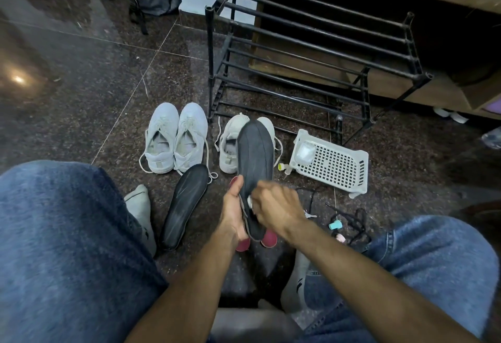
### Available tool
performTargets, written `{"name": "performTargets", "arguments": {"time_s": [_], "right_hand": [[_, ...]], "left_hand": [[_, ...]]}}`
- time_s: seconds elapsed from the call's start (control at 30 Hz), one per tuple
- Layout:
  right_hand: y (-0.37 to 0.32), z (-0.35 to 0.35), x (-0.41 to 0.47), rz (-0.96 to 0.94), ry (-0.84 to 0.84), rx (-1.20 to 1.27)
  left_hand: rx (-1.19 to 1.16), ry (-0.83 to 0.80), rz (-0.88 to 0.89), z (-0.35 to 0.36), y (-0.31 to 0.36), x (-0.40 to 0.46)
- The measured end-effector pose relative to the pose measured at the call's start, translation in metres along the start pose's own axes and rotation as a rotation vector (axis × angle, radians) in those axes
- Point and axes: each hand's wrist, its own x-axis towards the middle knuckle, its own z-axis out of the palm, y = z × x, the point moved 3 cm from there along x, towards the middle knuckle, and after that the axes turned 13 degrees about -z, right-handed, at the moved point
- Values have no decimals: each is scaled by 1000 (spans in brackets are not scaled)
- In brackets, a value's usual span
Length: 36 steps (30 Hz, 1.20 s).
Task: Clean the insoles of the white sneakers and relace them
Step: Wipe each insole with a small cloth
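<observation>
Insole [254,158] held upright, toe pointing away, gripped by left hand [233,212]

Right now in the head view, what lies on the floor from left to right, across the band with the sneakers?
Pair of laced white sneakers → dark insole held up by both hands → small yellow-capped bottle → white perforated plastic basket lying on its side.
</observation>
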Motion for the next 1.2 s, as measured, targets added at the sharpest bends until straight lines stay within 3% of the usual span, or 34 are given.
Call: {"name": "performTargets", "arguments": {"time_s": [0.1,0.23,0.47,0.63,0.77,1.0,1.2], "right_hand": [[25,-6,30,144,73,-52],[49,-14,33,357,196,142],[-1,3,-2,2,9,192],[47,-7,31,239,161,68],[75,-15,36,410,229,157],[8,6,-2,25,1,149],[60,-15,33,176,134,24]], "left_hand": [[2,-14,14,1,-8,-4],[-20,-92,-31,2,-4,-6],[30,-21,42,-5,-1,1],[63,-111,-34,3,-10,-1],[125,-150,-86,1,-7,0],[167,-19,88,-2,-5,12],[307,-70,-43,-1,-10,6]]}}
